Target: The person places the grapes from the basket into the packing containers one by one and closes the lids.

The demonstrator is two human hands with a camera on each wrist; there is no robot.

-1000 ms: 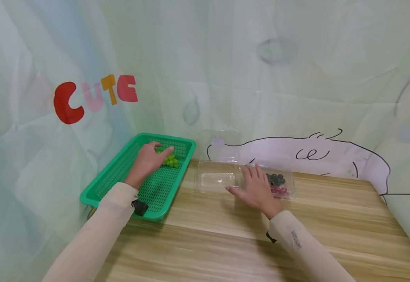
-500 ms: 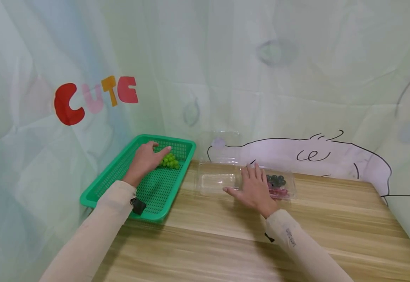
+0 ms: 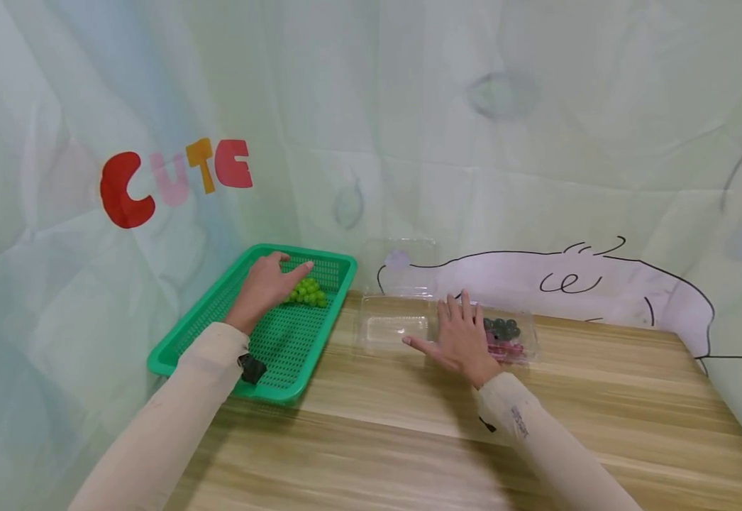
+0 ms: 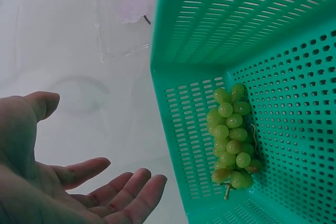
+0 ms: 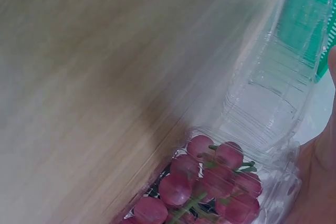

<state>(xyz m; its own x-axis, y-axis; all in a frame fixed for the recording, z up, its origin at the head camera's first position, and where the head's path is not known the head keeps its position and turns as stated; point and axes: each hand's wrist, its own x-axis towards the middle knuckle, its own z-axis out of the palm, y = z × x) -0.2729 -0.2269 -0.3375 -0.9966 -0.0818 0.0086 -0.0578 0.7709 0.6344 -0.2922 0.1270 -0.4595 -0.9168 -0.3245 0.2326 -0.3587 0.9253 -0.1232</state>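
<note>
My left hand [image 3: 262, 287] hovers over the green plastic basket [image 3: 342, 294], thumb and fingers spread apart, holding nothing. Below it a bunch of green grapes [image 3: 308, 293] lies at the basket's far end; the left wrist view shows the whole bunch [image 4: 231, 140] with fingers [image 4: 126, 198] apart from it. My right hand [image 3: 463, 341] reaches over the clear plastic boxes, fingers extended and thumb out to the left. Red grapes [image 5: 220, 182] and dark grapes [image 3: 501, 328] fill the right box, partly hidden by this hand. An empty clear box [image 3: 396, 330] adjoins on the left.
The empty box's clear lid [image 3: 399, 270] stands raised at the back, against the printed curtain [image 3: 409, 142]. Curtain walls border the wooden table [image 3: 358, 461] at the back and both sides. The basket stands close to the left curtain.
My right hand has shifted slightly left, and its fingers lie flatter over the boxes. The left hand stays above the basket almost unmoved; grapes and boxes stay in place.
</note>
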